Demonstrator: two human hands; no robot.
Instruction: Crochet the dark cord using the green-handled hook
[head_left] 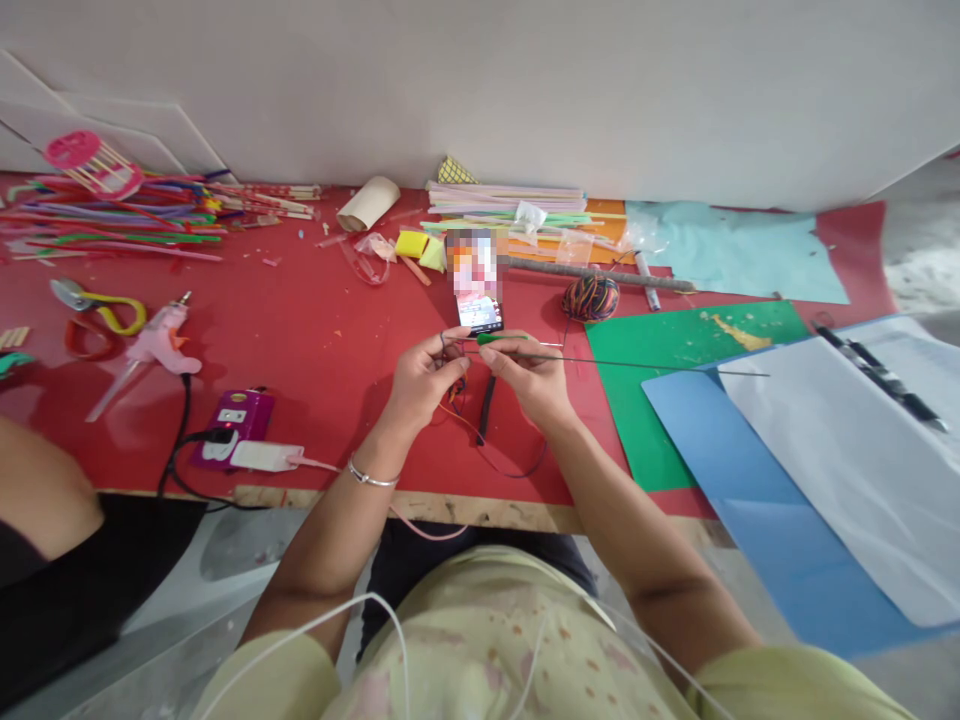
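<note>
Multicoloured yarn (457, 384) hangs in loops below my left hand (429, 374), whose fingers pinch it, with a dark strand over the index finger. Close beside it, my right hand (527, 374) grips a long thin dark rod (637, 363) that reaches far to the right. At its fingertips shows a small green piece (491, 339); whether it belongs to a hook handle I cannot tell. A loose strand curves over the table to the ball of yarn (591, 298), beyond my right hand. Just behind my fingers a lit phone (480, 312) leans, and a black stick (487, 408) lies between my wrists.
On the red table (315, 300) are pliers (97, 308), a pink glue gun (161, 338) and a purple power socket (238, 425) at left. Straws (510, 197) lie behind. Green sheet (637, 400), blue folder (697, 430) and white paper (832, 450) cover the right. Someone's limb (45, 490) shows at left.
</note>
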